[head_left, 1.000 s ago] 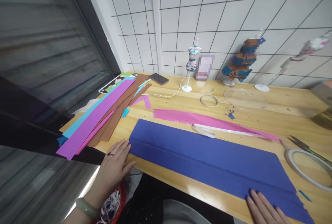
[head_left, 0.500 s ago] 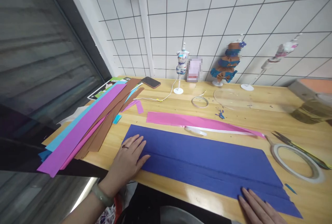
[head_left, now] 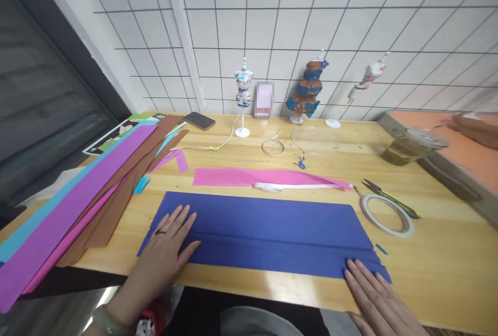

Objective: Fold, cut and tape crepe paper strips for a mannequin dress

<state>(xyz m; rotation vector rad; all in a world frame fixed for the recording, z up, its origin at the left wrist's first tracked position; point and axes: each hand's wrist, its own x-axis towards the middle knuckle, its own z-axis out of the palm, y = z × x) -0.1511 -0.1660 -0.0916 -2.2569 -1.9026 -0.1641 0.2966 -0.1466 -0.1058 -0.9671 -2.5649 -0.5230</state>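
Note:
A long sheet of dark blue paper lies flat along the near edge of the table, with a crease running lengthwise through it. My left hand rests on its left end, fingers spread and flat. At the near right corner my right hand lies with its fingertips on the sheet, fingers stretched out. Just behind the sheet is a pink strip with a white edge along part of it. A large roll of white tape and scissors lie to the right.
Purple, light blue and brown strips pile up at the left, past the table edge. A phone, a small ring of tape and small dress forms stand or lie at the back. A cup stands at the right.
The camera view has swung to the right, so things appear further left. Both hands stay flat on the blue sheet, at its left end and near right corner.

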